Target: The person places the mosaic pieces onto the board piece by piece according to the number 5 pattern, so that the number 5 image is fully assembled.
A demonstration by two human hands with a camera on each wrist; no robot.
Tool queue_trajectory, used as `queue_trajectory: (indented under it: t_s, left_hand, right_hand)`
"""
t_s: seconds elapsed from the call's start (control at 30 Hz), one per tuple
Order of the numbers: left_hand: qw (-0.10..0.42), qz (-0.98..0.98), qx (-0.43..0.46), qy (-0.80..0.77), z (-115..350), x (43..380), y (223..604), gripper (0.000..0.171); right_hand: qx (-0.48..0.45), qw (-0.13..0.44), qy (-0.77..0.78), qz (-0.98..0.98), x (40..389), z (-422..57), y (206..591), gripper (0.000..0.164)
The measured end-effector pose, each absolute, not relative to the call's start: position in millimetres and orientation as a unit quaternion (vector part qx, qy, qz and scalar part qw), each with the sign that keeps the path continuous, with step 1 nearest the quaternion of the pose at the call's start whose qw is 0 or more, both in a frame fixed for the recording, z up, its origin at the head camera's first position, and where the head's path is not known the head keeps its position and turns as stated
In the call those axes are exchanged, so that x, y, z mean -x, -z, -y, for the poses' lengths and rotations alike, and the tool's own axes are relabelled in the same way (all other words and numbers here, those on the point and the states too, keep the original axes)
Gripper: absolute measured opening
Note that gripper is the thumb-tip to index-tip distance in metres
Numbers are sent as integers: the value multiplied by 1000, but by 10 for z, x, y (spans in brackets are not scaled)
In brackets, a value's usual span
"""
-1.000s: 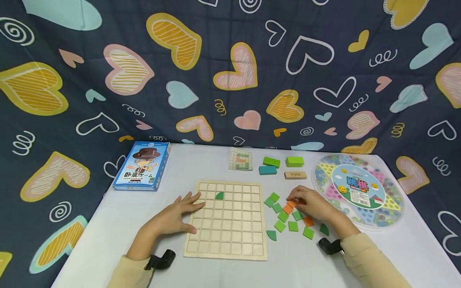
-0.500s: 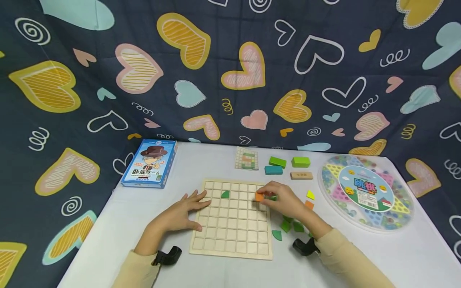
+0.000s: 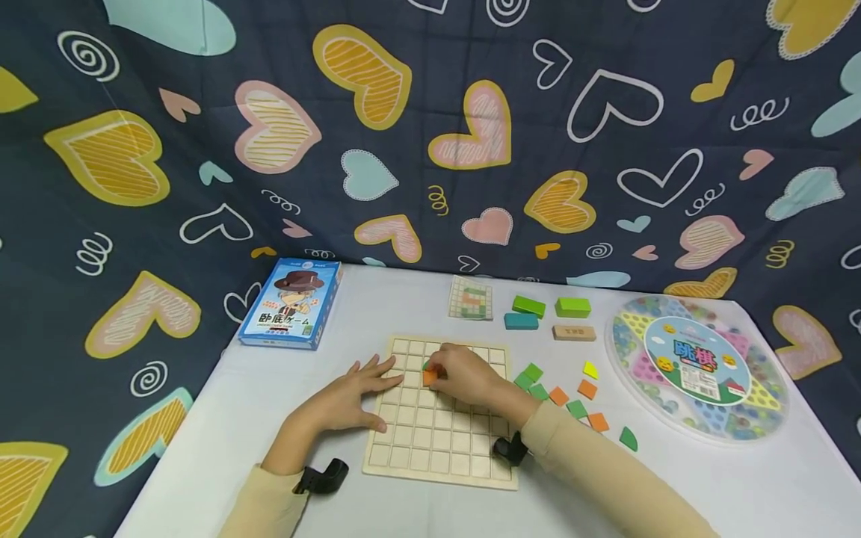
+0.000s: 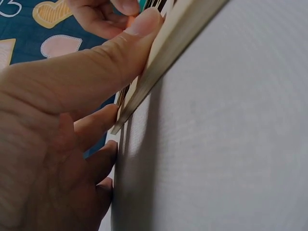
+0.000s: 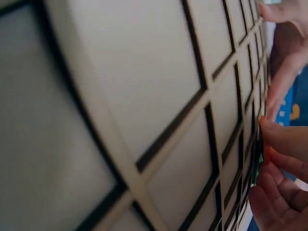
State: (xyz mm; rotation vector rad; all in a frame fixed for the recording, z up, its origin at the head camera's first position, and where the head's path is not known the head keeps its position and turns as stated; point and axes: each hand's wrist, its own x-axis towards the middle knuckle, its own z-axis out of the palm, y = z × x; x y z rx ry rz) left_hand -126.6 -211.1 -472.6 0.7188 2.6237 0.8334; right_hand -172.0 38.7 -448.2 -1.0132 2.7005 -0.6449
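Note:
A wooden grid board lies on the white table. My left hand rests at its left edge with the fingers spread; in the left wrist view its thumb presses on the board's rim. Over the upper left cells, my right hand pinches an orange square tile between thumb and fingers. The tile sits just in front of a green quarter-circle tile, which the hand partly hides. Whether the orange tile is fully down in its cell, I cannot tell.
Right of the board lie loose tiles: green squares, orange squares, a yellow piece and a green quarter-circle. Behind are a pattern card, several blocks, a blue game box and a round marble game.
My right hand has gone from the loose tiles leftward across the board, picking up an orange square tile and bringing it next to the green quarter-circle. The left hand stays on the board's edge.

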Motion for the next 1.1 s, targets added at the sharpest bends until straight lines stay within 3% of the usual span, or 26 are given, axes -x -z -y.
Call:
queue_trajectory:
  t_s: [0.23,0.5,0.8,1.1]
  left_hand:
    - [143,-912,-253,-290,2065,1296,4715,82]
    - [138,-912,-251,-295,2105,1244,4774,83]
    - [140,-909,-255,-299,2114,1257,4761,85]
    - [147,-907,-257,-300,2076,1297,4723,84]
  right_hand:
    - [346,85,189,-915,1702,-388,4504,23]
    - [334,92,244,-906,1643,-536,4444,34]
    - [251,56,327,-909,1473,-1616,4433,37]
    - [192,104,305,-927,1381,-2360,4574,33]
